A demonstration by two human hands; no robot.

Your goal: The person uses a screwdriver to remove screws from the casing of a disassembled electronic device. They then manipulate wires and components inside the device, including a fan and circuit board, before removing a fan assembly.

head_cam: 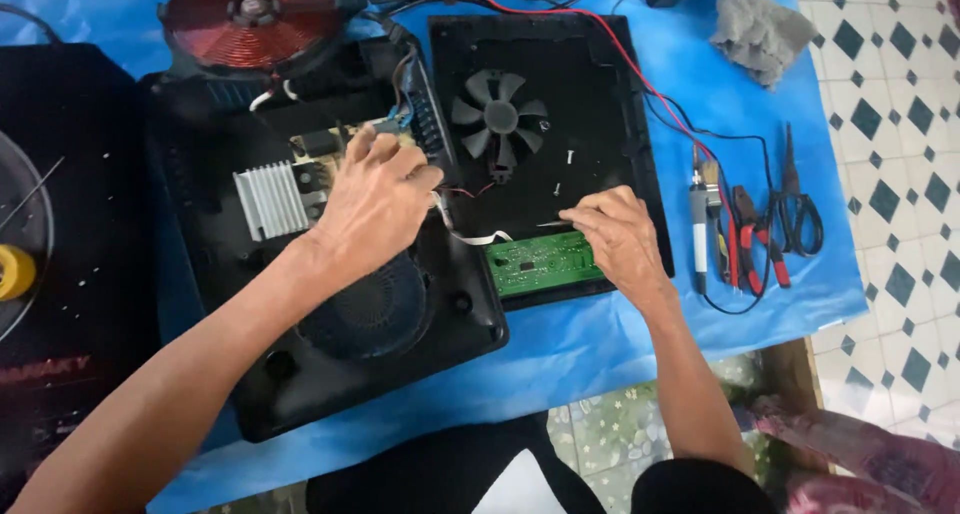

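An opened black induction cooker (350,344) lies on a blue cloth. My left hand (375,199) rests on its inner circuit board next to a ribbed aluminium heat sink (268,199), fingers curled over wires. My right hand (620,239) pinches a thin metal tool, maybe tweezers, at the top edge of a green control board (540,264) in the detached black top cover (590,94). A white ribbon cable (480,239) runs between the two halves. A black fan (498,116) sits in the cover. The red copper coil (250,16) lies at the back.
Red-handled pliers (748,239), black scissors-like cutters (795,209) and a pen-shaped tool (698,219) with red and black leads lie at the right. A grey rag (762,26) sits at the back right. Another black appliance (60,274) stands left. Tiled floor beyond the table's right edge.
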